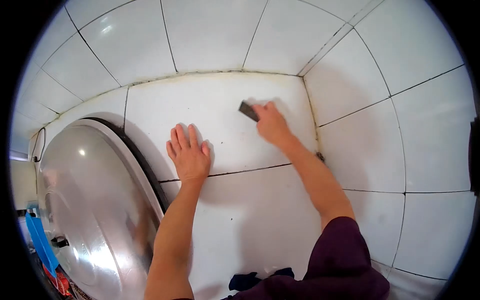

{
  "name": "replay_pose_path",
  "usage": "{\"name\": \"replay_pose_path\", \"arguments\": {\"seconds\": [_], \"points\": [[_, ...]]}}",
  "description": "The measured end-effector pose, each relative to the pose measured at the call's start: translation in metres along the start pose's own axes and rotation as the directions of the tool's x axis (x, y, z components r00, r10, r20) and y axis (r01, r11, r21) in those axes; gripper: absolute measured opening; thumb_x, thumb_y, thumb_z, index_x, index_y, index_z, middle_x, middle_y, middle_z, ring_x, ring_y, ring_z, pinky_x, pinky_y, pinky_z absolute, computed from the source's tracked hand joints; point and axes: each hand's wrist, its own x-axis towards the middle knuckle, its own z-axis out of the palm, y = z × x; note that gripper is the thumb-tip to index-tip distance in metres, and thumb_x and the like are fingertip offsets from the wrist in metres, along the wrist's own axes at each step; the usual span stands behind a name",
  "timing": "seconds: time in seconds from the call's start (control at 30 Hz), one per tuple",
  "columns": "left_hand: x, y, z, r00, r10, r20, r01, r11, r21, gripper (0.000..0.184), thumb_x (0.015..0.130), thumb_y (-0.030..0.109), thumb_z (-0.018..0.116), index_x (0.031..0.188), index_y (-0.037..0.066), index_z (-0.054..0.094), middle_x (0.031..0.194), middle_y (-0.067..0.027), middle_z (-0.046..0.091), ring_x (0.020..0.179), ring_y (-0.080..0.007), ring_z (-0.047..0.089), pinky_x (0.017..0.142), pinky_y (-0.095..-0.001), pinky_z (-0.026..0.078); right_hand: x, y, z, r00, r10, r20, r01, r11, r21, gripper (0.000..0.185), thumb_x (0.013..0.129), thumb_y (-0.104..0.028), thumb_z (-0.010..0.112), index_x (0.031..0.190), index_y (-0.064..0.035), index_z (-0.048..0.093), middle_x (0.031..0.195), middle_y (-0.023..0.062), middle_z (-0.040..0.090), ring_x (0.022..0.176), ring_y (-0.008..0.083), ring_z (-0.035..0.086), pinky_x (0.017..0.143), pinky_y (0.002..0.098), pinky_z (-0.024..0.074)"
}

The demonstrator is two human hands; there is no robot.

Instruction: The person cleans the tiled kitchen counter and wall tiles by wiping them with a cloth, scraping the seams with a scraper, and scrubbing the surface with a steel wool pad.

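My left hand (189, 155) lies flat on the white tiled surface (180, 102), palm down with its fingers stretched out, holding nothing. Off to the right, my right hand (272, 124) grips a dark rectangular scrubbing pad (248, 111) near one end. The pad's other end points to the upper left, over or against the white tile. Whether its underside touches the tile cannot be made out. Yellowish grime runs along the back joint where this surface meets the wall.
A large domed metal lid (95, 200) with a dark rim stands at the left. White wall tiles (215, 35) rise behind and at the right. A dark cloth (245, 281) lies at the bottom edge. Something blue (42, 242) sticks out at the far left.
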Motion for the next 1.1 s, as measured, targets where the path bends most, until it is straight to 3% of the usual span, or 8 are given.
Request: {"name": "replay_pose_path", "arguments": {"seconds": [0.03, 0.13, 0.27, 0.33, 0.37, 0.47, 0.6, 1.1], "points": [[-0.001, -0.001, 0.001, 1.0, 0.011, -0.019, -0.011, 1.0, -0.007, 0.053, 0.087, 0.028, 0.049, 0.135, 0.008, 0.036, 0.143, -0.0177, 0.025, 0.134, -0.0332, 0.02, 0.107, -0.0503, 0.016, 0.007, 0.023, -0.01, 1.0, -0.028, 0.005, 0.028, 0.996, 0.079, 0.036, 0.077, -0.003, 0.046, 0.111, -0.0105, 0.056, 0.097, 0.0228, 0.051, 0.089, 0.0412, 0.053, 0.078, 0.0477, 0.045], [-0.001, -0.002, 0.003, 0.999, 0.021, -0.041, -0.022, 1.0, -0.011, 0.053, 0.087, 0.028, 0.049, 0.135, 0.009, 0.036, 0.143, -0.0175, 0.026, 0.133, -0.0335, 0.021, 0.107, -0.0505, 0.017, 0.022, 0.067, -0.054, 0.992, 0.05, 0.112, -0.036, 0.991, -0.128, 0.041, 0.08, -0.004, 0.042, 0.118, -0.0171, 0.053, 0.099, 0.0214, 0.059, 0.095, 0.0379, 0.056, 0.081, 0.047, 0.0458], [0.001, 0.0, -0.001, 1.0, -0.004, -0.01, 0.004, 1.0, 0.001, 0.053, 0.087, 0.027, 0.049, 0.135, 0.009, 0.036, 0.143, -0.0174, 0.026, 0.133, -0.0337, 0.022, 0.106, -0.0507, 0.017, 0.04, 0.055, -0.091, 0.963, 0.229, 0.142, -0.143, 0.882, -0.448, 0.028, 0.082, -0.004, 0.043, 0.107, -0.0107, 0.056, 0.098, 0.0162, 0.063, 0.092, 0.0328, 0.061, 0.076, 0.0443, 0.0488], [0.0, 0.0, -0.001, 0.999, 0.012, -0.03, -0.012, 1.0, -0.019, 0.053, 0.086, 0.026, 0.051, 0.134, 0.009, 0.037, 0.142, -0.0172, 0.027, 0.133, -0.0337, 0.023, 0.106, -0.0505, 0.018, 0.057, 0.059, -0.081, 0.957, 0.186, 0.224, 0.049, 0.656, -0.753, 0.018, 0.082, -0.006, 0.047, 0.095, -0.0072, 0.059, 0.09, 0.0122, 0.066, 0.085, 0.0291, 0.064, 0.066, 0.0409, 0.0512], [0.001, -0.001, 0.0, 1.0, -0.004, -0.019, 0.004, 1.0, -0.012, 0.053, 0.086, 0.026, 0.051, 0.134, 0.009, 0.037, 0.142, -0.0172, 0.027, 0.133, -0.0337, 0.023, 0.106, -0.0505, 0.018, 0.062, 0.066, -0.074, 0.975, -0.01, 0.224, 0.188, 0.579, -0.794, 0.012, 0.081, -0.01, 0.051, 0.083, -0.007, 0.063, 0.079, 0.0094, 0.067, 0.073, 0.0258, 0.066, 0.057, 0.0387, 0.0515], [-0.002, -0.001, 0.002, 0.999, -0.021, -0.027, 0.02, 1.0, -0.023, 0.053, 0.086, 0.026, 0.051, 0.134, 0.009, 0.038, 0.142, -0.0172, 0.028, 0.132, -0.0335, 0.023, 0.106, -0.0505, 0.018, 0.091, 0.076, -0.059, 0.942, -0.125, 0.312, 0.336, 0.388, -0.859, 0.01, 0.078, -0.01, 0.055, 0.073, -0.009, 0.064, 0.071, 0.0095, 0.067, 0.064, 0.0251, 0.066, 0.051, 0.0382, 0.0509], [0.002, -0.001, -0.001, 0.999, -0.034, -0.023, 0.032, 0.997, -0.075, 0.052, 0.085, 0.026, 0.052, 0.132, 0.008, 0.039, 0.141, -0.0167, 0.028, 0.132, -0.0331, 0.023, 0.107, -0.0499, 0.017, 0.116, 0.088, -0.063, 0.916, -0.246, 0.317, 0.391, 0.372, -0.842, 0.009, 0.076, -0.01, 0.058, 0.07, -0.0093, 0.064, 0.07, 0.01, 0.066, 0.063, 0.0244, 0.066, 0.05, 0.0365, 0.0509], [0.0, -0.004, 0.003, 0.999, -0.042, 0.002, 0.042, 0.996, -0.084, 0.053, 0.085, 0.027, 0.051, 0.134, 0.009, 0.039, 0.142, -0.0161, 0.027, 0.133, -0.032, 0.021, 0.108, -0.0488, 0.015, 0.107, 0.06, -0.07, 0.891, -0.162, 0.425, 0.455, 0.281, -0.845, 0.004, 0.076, -0.008, 0.058, 0.075, -0.0083, 0.062, 0.069, 0.0096, 0.066, 0.064, 0.0245, 0.066, 0.055, 0.0342, 0.052]]}}
